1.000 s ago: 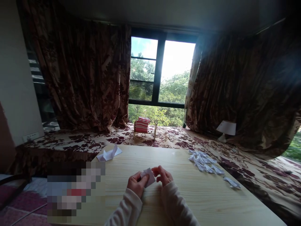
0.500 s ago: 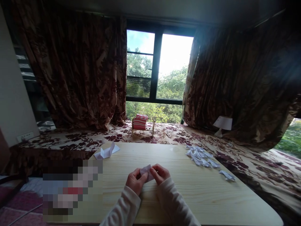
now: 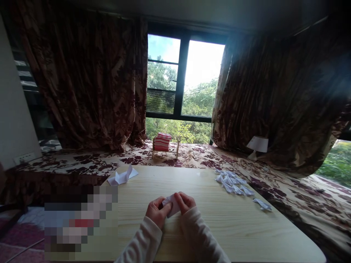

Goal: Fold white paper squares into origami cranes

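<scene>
Floral curtains (image 3: 106,80), parted at the window (image 3: 203,65), let daylight fall toward your place. Beneath them runs a ledge (image 3: 197,157) under a matching cover; before it stands the pale wooden surface (image 3: 219,230) where your forearms lie. On the ledge are a white lamp (image 3: 257,144) and a small rack (image 3: 177,149) bearing folded striped cloth (image 3: 162,141). Near the surface's right edge lies a pile of folded papers (image 3: 230,183), presumably kept aside to give your arms room. Creased papers (image 3: 123,177), partly upright, occupy the far left corner, probably for the same reason. Your left grip (image 3: 156,212) and right grip (image 3: 186,202) meet over the surface's middle. Just beside the pile, apart from it, rests a lone folded paper (image 3: 262,205). Smallest is the held paper (image 3: 173,209), between your grips: the left is closed on it, thumb across, apparently steadying it; the right pinches its right side, fingertips together, perhaps pressing an edge. Fingers underneath are hidden.
</scene>
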The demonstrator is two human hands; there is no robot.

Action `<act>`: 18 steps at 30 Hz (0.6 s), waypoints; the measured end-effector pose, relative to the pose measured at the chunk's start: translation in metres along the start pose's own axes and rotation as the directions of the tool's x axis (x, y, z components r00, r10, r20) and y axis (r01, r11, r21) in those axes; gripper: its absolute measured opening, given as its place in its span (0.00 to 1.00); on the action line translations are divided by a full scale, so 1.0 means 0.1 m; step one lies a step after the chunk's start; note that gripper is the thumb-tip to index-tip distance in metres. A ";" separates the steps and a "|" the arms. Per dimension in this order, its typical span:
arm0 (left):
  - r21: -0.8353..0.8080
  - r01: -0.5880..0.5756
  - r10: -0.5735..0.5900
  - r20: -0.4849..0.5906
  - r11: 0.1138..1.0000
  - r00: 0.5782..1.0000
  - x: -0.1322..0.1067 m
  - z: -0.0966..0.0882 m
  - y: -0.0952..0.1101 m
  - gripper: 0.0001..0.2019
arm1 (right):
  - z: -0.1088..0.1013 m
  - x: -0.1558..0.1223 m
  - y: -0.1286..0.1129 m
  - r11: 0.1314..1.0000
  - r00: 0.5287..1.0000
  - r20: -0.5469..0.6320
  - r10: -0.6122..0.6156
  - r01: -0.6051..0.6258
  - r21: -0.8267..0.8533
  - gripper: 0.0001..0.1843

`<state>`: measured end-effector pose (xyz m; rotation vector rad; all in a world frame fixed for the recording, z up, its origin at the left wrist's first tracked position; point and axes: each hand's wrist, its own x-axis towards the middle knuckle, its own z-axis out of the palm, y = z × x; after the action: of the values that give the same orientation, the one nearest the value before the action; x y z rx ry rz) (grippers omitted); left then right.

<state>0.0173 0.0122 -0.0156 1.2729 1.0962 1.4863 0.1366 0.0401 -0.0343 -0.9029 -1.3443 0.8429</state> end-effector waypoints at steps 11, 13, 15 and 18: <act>-0.097 0.063 -0.061 0.024 0.993 0.998 0.05 -0.10 0.03 0.13 | -0.04 -0.03 0.04 0.998 0.997 0.073 0.032 -0.036 0.052 0.18; -0.098 0.065 -0.061 0.045 0.993 0.997 0.05 -0.09 0.04 0.14 | -0.03 -0.02 0.05 0.998 0.998 0.062 0.031 -0.034 0.052 0.18; -0.094 0.066 -0.061 0.055 0.993 0.997 0.05 -0.08 0.03 0.15 | -0.02 -0.03 0.07 0.998 0.998 0.061 0.032 -0.036 0.051 0.19; -0.078 0.077 -0.071 0.078 0.994 0.994 0.06 -0.08 0.02 0.15 | -0.02 -0.03 0.09 0.998 0.998 0.059 0.039 -0.042 0.055 0.19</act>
<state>0.0083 0.0167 -0.0136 1.2094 1.0134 1.4021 0.1380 0.0413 -0.0440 -0.8701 -1.3496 0.9398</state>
